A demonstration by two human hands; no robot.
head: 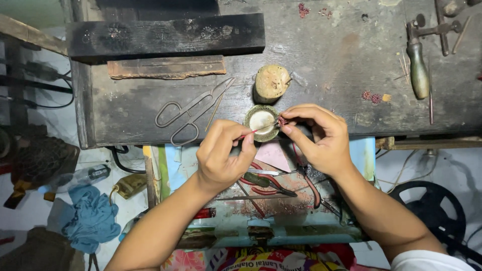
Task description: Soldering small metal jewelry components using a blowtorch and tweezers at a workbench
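Observation:
My left hand pinches a thin red-tipped stick whose tip reaches toward a small reddish bead-like piece. My right hand holds that piece between thumb and forefinger. Both hands hover over a small round dish with a pale inside, at the front edge of the dark wooden workbench. A stubby tan wooden block stands just behind the dish.
Metal shears lie left of the dish. A dark wooden beam and a rusty strip lie at the back left. A green-handled tool lies at right. Red-handled pliers rest in a drawer below. A blue cloth lies on the floor.

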